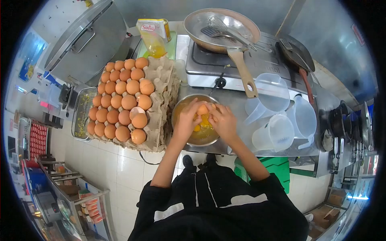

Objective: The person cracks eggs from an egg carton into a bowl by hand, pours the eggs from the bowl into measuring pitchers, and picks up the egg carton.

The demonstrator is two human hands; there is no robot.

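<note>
My left hand and my right hand meet over a metal bowl. Between their fingertips they grip a brown egg, mostly covered by the fingers. Whether its shell is split cannot be made out. Yellow yolks lie in clear liquid in the bowl below. Left of the bowl is a stack of cardboard egg trays, its top one bearing many brown eggs and bare cups along its right side. A pale piece of shell rests among those eggs.
Behind the bowl stands a gas stove with a frying pan whose handle points toward me. Translucent plastic jugs crowd the right side. A yellow-and-white packet and a large lidded pot stand at the back left.
</note>
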